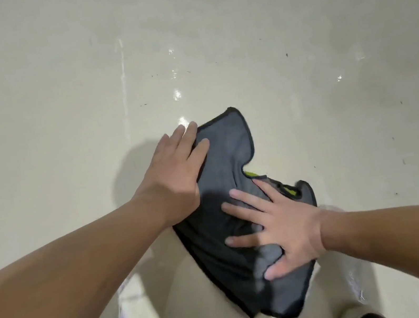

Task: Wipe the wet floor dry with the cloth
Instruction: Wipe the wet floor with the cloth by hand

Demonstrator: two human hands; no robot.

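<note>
On the pale, glossy floor (pixel 54 101), both my hands press a crumpled grey cloth (pixel 224 156) flat: left hand (pixel 173 165) at its far-left edge, right hand (pixel 283 227) spread across its near half, fingers straight, gripping nothing. Wet patches glint nearby.

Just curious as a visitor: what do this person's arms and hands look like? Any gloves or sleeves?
The left forearm and right forearm are bare, no sleeves in view. The left hand and right hand wear no gloves; no rings, watch or bands show.
</note>
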